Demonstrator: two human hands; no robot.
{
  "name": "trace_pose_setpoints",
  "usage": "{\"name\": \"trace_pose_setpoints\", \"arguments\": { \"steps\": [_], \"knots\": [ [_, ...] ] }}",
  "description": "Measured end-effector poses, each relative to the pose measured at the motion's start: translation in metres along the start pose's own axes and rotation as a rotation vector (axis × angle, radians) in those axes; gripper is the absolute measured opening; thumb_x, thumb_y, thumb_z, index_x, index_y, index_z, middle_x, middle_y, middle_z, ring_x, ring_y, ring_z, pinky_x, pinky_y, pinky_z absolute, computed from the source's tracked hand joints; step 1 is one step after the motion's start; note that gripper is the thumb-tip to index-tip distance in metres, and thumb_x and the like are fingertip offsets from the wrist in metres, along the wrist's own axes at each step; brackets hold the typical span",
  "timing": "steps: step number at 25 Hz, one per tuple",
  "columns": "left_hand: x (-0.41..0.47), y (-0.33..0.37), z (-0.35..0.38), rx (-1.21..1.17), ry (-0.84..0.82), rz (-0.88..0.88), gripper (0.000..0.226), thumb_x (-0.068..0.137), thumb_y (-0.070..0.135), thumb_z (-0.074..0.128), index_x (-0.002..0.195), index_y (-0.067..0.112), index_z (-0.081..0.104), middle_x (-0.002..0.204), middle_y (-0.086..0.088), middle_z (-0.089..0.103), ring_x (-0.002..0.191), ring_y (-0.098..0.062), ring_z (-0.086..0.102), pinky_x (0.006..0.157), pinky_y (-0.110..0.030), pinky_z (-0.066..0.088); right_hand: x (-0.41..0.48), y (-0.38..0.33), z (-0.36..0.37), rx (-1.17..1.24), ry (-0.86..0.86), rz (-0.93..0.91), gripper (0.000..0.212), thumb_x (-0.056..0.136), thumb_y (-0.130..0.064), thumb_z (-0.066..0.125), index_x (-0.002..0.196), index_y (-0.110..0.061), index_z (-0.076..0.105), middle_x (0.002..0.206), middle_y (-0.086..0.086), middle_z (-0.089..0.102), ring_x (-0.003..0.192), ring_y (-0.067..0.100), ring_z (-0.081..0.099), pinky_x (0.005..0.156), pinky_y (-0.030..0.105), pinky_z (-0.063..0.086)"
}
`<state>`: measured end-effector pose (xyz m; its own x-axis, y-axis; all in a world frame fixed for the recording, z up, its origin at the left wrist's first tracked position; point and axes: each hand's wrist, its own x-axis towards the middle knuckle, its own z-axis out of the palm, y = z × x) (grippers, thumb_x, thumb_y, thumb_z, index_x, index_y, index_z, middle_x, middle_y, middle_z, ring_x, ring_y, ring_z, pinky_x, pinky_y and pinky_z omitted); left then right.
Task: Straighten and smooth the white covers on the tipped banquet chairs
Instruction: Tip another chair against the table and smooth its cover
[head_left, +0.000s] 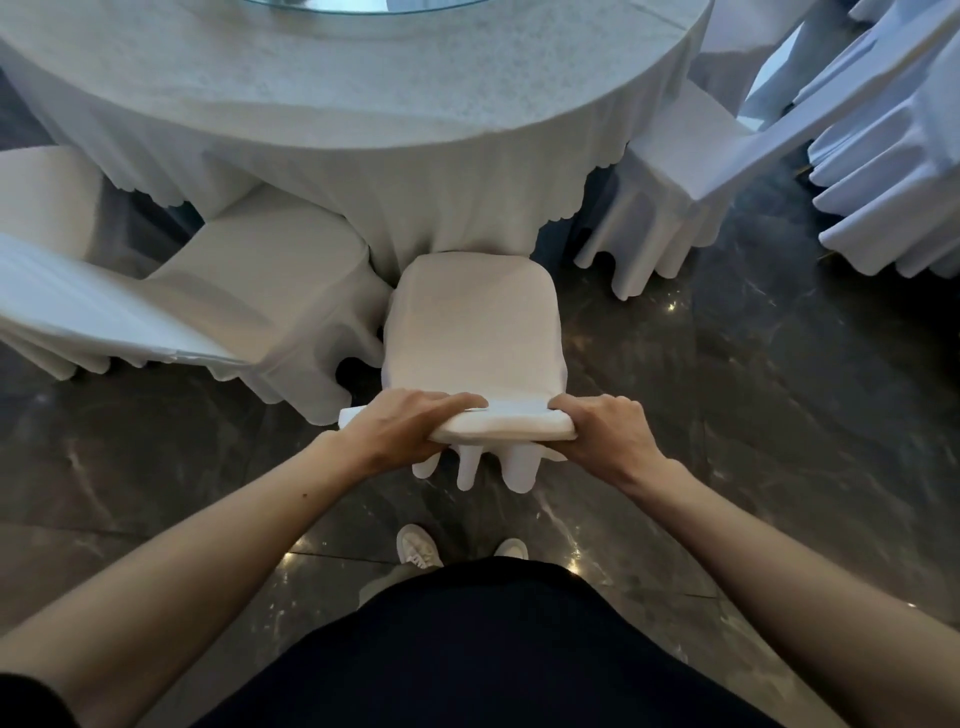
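A banquet chair in a white cover (475, 322) stands right in front of me, its seat facing the round table. My left hand (400, 428) grips the top of the covered chair back (506, 423) at its left end, fingers curled over the edge. At the right end of the same top edge, my right hand (605, 434) holds on in the same way. The cover's hem hangs in folds below the back. A second covered chair (218, 291) leans tipped at the left, a third (691, 156) leans tipped at the right.
The round table with a white cloth (363, 119) and a glass turntable (358, 4) fills the top. More covered chairs (893, 171) crowd the far right. The floor is dark polished stone (753, 389). My white shoes (418, 545) stand just behind the chair.
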<state>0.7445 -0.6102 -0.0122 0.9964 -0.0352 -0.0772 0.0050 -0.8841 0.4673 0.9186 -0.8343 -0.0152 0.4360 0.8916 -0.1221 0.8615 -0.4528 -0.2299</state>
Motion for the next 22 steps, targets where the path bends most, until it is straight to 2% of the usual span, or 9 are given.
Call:
{"name": "trace_pose_setpoints", "arguments": {
  "steps": [4, 6, 11, 16, 22],
  "knots": [
    [0.002, 0.001, 0.006, 0.066, 0.125, 0.035, 0.043, 0.079, 0.018, 0.074, 0.121, 0.018, 0.063, 0.101, -0.001, 0.072, 0.077, -0.026, 0.068, 0.057, -0.041, 0.054, -0.001, 0.006, 0.004, 0.045, 0.080, -0.073, 0.032, 0.080, -0.050, 0.066, 0.096, -0.022, 0.066, 0.082, -0.006, 0.071, 0.068, 0.025, 0.067, 0.053, 0.028, 0.037],
    [0.006, -0.002, 0.006, 0.054, 0.125, 0.034, 0.043, 0.077, 0.015, 0.075, 0.119, 0.017, 0.065, 0.097, -0.002, 0.073, 0.074, -0.026, 0.068, 0.056, -0.040, 0.053, 0.004, 0.011, 0.005, 0.064, 0.089, -0.086, 0.029, 0.079, -0.046, 0.070, 0.095, -0.022, 0.066, 0.082, -0.006, 0.072, 0.069, 0.026, 0.068, 0.052, 0.028, 0.038],
    [0.037, -0.009, -0.004, 0.007, 0.158, 0.034, 0.039, 0.082, 0.017, 0.072, 0.119, 0.016, 0.064, 0.095, -0.004, 0.073, 0.075, -0.026, 0.068, 0.062, -0.038, 0.054, 0.032, 0.034, -0.009, 0.054, 0.024, -0.025, 0.032, 0.081, -0.050, 0.062, 0.099, -0.024, 0.066, 0.084, 0.001, 0.072, 0.074, 0.032, 0.067, 0.062, 0.037, 0.047],
    [0.061, -0.015, -0.007, 0.002, 0.153, 0.020, 0.038, 0.083, 0.021, 0.070, 0.120, 0.023, 0.062, 0.090, 0.002, 0.071, 0.071, -0.020, 0.064, 0.060, -0.024, 0.035, 0.051, 0.053, -0.017, 0.005, -0.018, -0.012, 0.045, 0.081, -0.061, 0.048, 0.099, -0.023, 0.063, 0.079, 0.004, 0.070, 0.073, 0.033, 0.065, 0.063, 0.038, 0.048],
    [0.063, -0.029, -0.018, -0.008, 0.107, -0.039, 0.034, 0.087, 0.026, 0.065, 0.120, 0.028, 0.059, 0.091, 0.003, 0.070, 0.074, -0.022, 0.062, 0.063, -0.025, 0.037, 0.067, 0.044, -0.013, 0.000, -0.032, 0.032, 0.044, 0.083, -0.060, 0.057, 0.096, -0.019, 0.060, 0.077, 0.007, 0.066, 0.070, 0.037, 0.062, 0.060, 0.036, 0.039]
  ]
}}
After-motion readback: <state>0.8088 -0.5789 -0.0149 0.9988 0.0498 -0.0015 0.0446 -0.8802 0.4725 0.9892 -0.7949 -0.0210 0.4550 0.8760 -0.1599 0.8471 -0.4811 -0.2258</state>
